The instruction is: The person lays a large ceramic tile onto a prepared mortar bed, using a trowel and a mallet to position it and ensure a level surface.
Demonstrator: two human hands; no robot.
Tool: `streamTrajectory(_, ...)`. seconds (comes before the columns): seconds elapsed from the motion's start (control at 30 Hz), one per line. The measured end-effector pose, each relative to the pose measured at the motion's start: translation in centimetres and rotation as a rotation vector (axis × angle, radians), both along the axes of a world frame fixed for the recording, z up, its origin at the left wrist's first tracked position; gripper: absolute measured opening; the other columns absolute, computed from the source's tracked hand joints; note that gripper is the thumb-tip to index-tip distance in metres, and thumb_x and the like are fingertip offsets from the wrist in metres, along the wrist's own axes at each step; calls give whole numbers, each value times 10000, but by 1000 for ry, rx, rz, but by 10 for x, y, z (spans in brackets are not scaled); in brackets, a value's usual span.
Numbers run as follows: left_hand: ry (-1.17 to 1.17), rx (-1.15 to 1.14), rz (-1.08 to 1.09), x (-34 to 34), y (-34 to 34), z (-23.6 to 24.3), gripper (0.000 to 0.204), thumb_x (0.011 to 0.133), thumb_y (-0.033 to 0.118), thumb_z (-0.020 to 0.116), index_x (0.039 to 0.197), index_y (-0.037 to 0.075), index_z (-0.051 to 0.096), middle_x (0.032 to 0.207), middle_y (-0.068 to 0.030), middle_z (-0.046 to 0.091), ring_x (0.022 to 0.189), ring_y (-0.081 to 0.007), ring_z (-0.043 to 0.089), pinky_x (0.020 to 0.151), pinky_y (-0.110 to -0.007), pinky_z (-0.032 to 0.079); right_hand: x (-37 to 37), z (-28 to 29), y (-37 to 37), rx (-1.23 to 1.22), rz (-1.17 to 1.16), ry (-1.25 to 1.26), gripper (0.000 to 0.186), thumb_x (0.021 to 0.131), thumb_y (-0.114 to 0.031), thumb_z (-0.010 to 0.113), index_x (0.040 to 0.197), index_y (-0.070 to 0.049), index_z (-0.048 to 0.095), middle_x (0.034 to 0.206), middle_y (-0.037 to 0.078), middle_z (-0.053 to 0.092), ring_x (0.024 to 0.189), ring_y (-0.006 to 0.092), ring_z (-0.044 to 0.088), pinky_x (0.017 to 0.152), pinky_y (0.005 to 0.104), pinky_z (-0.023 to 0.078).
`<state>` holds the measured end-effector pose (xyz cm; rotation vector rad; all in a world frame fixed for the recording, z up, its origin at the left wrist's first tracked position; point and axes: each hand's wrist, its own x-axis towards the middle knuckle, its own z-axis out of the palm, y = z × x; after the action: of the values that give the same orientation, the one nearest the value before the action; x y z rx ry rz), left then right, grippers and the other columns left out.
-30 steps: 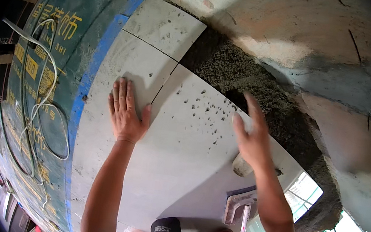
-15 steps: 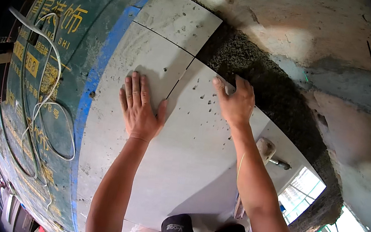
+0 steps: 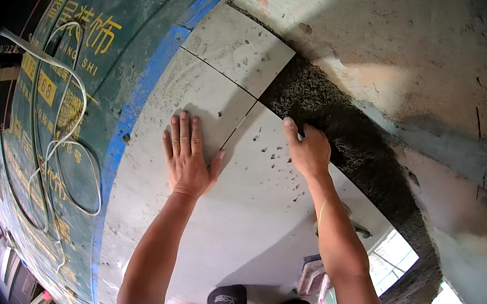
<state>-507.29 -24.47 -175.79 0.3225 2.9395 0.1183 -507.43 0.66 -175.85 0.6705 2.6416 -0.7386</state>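
Note:
Large pale grey floor tiles lie side by side, with a narrow dark joint [image 3: 239,126] between them. My left hand [image 3: 188,163] rests flat on the left tile [image 3: 154,135], its fingers stretched and its thumb tip at the lower visible end of the joint. At the far right edge of the larger tile [image 3: 242,212], my right hand [image 3: 311,152] has its thumb out over the surface and its other fingers curled down at the edge, their tips hidden. Dark wet mortar [image 3: 350,125] borders that edge. A smaller tile piece [image 3: 241,48] adjoins at the top.
Green printed floor sheeting [image 3: 105,68], edged with blue tape [image 3: 120,143], covers the left, with a white cable [image 3: 84,102] on it. A tool handle [image 3: 361,232] shows behind my right forearm. A flat tool [image 3: 309,272] lies near my knees. A rough wall [image 3: 431,59] rises at right.
The whole view has shifted, so the tiles appear slightly lower. My right hand's fingers are curled more at the tile edge. My left hand stays flat in about the same place.

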Motion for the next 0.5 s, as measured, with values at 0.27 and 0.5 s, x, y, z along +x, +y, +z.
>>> streamTrajectory(0.27,20,54,-7,-4,-3,-5,817,868,462,507,1470,25,170,1540,-162,144,1433,-325,98,1145,-492,79,-5,10,-27,177,249,488,595,898,-368,578,1323,19,420,1319,230,460,1195,386,461,999,450,393)
streamTrajectory(0.5,1,63,7,-4,-4,-6,794,877,458,493,1462,17,187,1538,-168,147,1430,-341,99,1140,-510,81,-29,-11,-59,123,195,494,425,918,-309,544,1116,66,572,1096,229,586,1065,372,523,945,449,413)
